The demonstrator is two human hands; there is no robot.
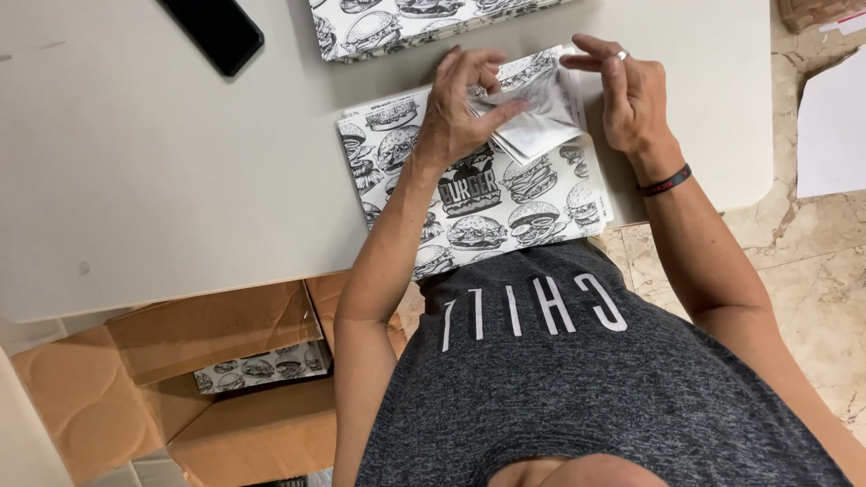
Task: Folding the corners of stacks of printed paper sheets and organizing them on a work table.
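1. The folded sheet of printed paper [532,122] sits lifted between the two hands, just above a flat stack of burger-patterned paper [469,194] that lies on the near part of the pale table [162,162].
2. The left hand [460,113] has its fingers closed on the left edge of the folded sheet, thumb and fingertips pinching it, with the palm resting over the stack.
3. The right hand [627,95] is at the sheet's right edge; its fingers are spread and lightly curled, touching the paper's far corner rather than clamped on it. A ring shows on one finger.
4. A dark wristband [665,181] circles the right wrist.
5. The stack overhangs the table's near edge slightly, touching the person's grey shirt [577,379].
6. A second pile of the same patterned paper [406,22] lies at the far side of the table, well apart from the hands and partly cut off by the top of the view.
7. A black phone [216,32] lies on the table to the far left.
8. Below the table, on the left, an open cardboard box [225,397] holds more patterned sheets [262,365].
9. The floor [812,271] to the right is marbled tile, with a white sheet [834,126] lying on it.
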